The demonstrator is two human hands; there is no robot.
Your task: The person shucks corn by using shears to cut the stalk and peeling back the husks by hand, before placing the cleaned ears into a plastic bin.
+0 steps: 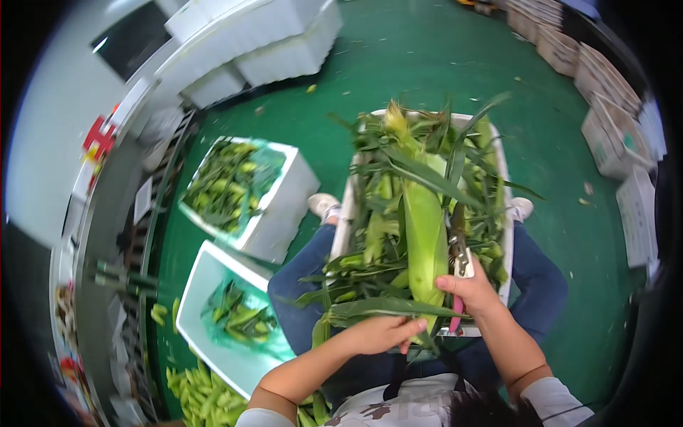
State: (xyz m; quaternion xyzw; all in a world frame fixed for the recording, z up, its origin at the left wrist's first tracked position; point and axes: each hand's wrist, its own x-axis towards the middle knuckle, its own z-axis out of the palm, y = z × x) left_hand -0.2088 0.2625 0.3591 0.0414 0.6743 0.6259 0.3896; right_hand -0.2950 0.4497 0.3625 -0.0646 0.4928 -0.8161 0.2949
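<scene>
An ear of corn in its green husk (427,235) lies lengthwise over a white crate (347,213) heaped with cut corn leaves and husks (376,229). My left hand (387,333) grips the ear's lower end, with a long leaf just above the fingers. My right hand (472,288) has its thumb against the ear's lower right side and holds pruning shears (460,256), with white and pink handles, in its fingers. The shears' blades point away from me, alongside the ear, partly among the leaves.
At left, a white foam box (288,203) holds husked corn in a green liner. Nearer me another foam box (200,299) holds fewer ears. Corn ears (208,397) are piled on the floor below it. A metal rack stands far left; crates (613,139) line the right.
</scene>
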